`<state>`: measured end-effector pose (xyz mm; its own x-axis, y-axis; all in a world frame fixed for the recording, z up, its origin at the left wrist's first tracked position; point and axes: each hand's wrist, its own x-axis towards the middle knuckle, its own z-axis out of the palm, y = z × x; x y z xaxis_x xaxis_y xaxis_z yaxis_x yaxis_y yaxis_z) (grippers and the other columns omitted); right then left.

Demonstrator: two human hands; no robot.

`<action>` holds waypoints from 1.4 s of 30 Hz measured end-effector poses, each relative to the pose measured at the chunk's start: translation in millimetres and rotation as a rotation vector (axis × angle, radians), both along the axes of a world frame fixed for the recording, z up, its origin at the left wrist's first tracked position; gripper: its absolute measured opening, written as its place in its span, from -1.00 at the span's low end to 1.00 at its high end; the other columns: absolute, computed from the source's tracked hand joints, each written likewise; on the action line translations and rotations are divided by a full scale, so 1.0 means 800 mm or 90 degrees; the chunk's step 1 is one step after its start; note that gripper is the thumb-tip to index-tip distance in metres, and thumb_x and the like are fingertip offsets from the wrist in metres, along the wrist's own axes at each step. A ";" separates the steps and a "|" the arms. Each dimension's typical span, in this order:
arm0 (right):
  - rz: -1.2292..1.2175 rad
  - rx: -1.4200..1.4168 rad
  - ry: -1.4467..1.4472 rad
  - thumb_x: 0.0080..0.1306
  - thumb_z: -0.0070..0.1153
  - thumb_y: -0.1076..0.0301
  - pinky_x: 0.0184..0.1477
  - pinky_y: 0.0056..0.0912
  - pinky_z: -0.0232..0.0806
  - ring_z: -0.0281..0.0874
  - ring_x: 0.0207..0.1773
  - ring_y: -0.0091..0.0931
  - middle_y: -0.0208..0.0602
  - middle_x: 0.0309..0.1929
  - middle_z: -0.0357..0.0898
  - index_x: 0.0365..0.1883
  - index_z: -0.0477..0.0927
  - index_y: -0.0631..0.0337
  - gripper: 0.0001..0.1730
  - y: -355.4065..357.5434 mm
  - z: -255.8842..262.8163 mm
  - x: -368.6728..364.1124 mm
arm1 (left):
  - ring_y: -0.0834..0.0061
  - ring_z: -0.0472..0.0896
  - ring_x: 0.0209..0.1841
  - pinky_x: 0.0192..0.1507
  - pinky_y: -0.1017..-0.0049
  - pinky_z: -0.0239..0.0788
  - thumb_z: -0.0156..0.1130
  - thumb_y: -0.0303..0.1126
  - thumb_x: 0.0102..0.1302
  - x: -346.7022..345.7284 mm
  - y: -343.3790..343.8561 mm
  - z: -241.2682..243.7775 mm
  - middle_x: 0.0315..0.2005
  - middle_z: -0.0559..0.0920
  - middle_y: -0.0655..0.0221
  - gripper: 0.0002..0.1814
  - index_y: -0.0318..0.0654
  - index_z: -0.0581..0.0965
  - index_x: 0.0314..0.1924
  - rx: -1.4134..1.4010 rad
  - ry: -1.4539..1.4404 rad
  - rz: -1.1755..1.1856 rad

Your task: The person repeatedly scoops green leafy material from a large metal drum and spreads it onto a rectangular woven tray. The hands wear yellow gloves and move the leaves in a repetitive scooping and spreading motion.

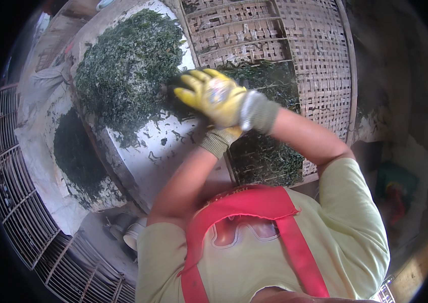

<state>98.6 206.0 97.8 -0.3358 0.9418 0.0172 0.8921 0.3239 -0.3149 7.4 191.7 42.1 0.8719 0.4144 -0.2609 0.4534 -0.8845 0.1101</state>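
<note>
My right hand [214,94] wears a yellow work glove with dark fingertips and a knit cuff. It is blurred and lies palm down at the right edge of a heap of shredded green leaves [130,68], which look like tea. My left hand [231,132] wears a similar glove and is mostly hidden beneath the right one. What either palm holds is hidden. The heap rests on a white surface [142,159] with loose leaf bits scattered over it. To the right, more green leaves [269,159] lie on a woven bamboo tray [323,75].
A darker leaf pile [79,155] lies on a pale cloth [40,155] at the left. Beyond it is a slatted metal rack [21,181]. A white container [134,235] stands low beside my left arm. A green object [395,181] is dimly visible at the right.
</note>
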 end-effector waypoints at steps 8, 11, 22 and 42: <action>-0.091 0.153 0.466 -0.04 0.21 0.55 0.13 -0.19 0.35 0.51 0.02 -0.21 -0.05 -0.12 0.56 -0.06 0.53 0.30 -0.53 -0.033 -0.030 0.068 | 0.25 0.41 0.20 0.27 0.26 0.20 0.00 -0.12 0.32 -0.020 0.012 0.015 0.18 0.40 0.14 -0.45 -0.22 0.32 0.24 -0.214 0.058 -0.035; -0.195 0.119 0.205 0.08 0.16 0.60 0.24 -0.21 0.26 0.46 0.14 -0.24 -0.14 -0.02 0.59 -0.06 0.57 0.24 -0.60 -0.094 0.022 0.138 | 0.13 0.45 0.14 0.17 0.21 0.28 0.12 -0.24 0.22 -0.065 0.006 0.011 0.10 0.44 -0.02 -0.50 -0.34 0.44 0.13 -0.013 -0.234 -0.102; -0.221 -0.172 0.045 0.11 -0.04 0.56 0.22 -0.26 0.27 0.42 0.19 -0.22 -0.04 0.23 0.39 0.25 0.35 0.18 -0.35 -0.095 0.000 0.131 | 0.22 0.34 0.25 0.31 0.21 0.06 0.09 -0.24 0.15 -0.025 0.062 0.035 0.14 0.47 0.25 -0.55 -0.11 0.48 0.08 0.061 -0.156 -0.088; -0.194 0.048 0.005 0.23 -0.02 0.46 0.03 -0.23 0.40 0.50 0.07 -0.25 -0.04 0.12 0.47 0.10 0.46 0.09 -0.57 -0.135 0.000 0.095 | 0.17 0.37 0.21 0.30 0.14 0.06 0.14 -0.32 0.11 -0.027 0.061 -0.002 0.07 0.52 0.20 -0.57 -0.16 0.54 0.04 0.038 -0.211 -0.040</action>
